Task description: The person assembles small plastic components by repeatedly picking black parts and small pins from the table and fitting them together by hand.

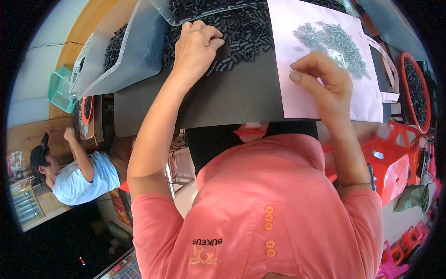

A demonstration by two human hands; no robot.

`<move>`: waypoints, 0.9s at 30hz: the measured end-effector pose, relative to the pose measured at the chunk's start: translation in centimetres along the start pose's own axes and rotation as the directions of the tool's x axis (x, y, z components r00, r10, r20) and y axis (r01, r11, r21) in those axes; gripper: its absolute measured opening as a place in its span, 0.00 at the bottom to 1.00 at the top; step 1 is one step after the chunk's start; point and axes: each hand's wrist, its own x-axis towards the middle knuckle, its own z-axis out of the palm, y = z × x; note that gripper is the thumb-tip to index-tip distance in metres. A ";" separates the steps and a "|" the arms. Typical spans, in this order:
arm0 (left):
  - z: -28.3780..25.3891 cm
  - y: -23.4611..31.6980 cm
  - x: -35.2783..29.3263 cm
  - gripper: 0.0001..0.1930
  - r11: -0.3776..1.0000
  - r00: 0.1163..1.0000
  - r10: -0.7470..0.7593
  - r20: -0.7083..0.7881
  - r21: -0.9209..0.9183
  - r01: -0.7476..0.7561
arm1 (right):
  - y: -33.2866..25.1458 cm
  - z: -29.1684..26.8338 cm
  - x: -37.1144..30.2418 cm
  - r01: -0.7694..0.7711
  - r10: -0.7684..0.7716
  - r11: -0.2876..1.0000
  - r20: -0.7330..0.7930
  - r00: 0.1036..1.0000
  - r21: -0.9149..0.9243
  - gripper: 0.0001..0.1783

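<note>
My left hand reaches over a spread of small black tube-like parts at the far side of the dark table. Its fingers are curled and pressed together at the near edge of that heap, and what is between them is hidden. Over a pale pink cloth bag, my right hand is closed in a pinch of thumb and forefinger. Something tiny may sit at those fingertips, too small to name. On the bag lies a loose scatter of small shiny greyish-green pieces, just beyond the right hand.
A clear plastic bin holding black parts stands left of my left hand; another clear tub is at the back. A red-rimmed basin of black parts stands right, above red stools. A person sits at left.
</note>
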 end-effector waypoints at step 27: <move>-1.4 5.1 -1.5 0.02 0.629 0.967 -0.253 0.040 -0.752 0.196 | 0.5 0.0 -0.3 0.025 -0.021 0.996 -0.043 0.999 0.090 0.06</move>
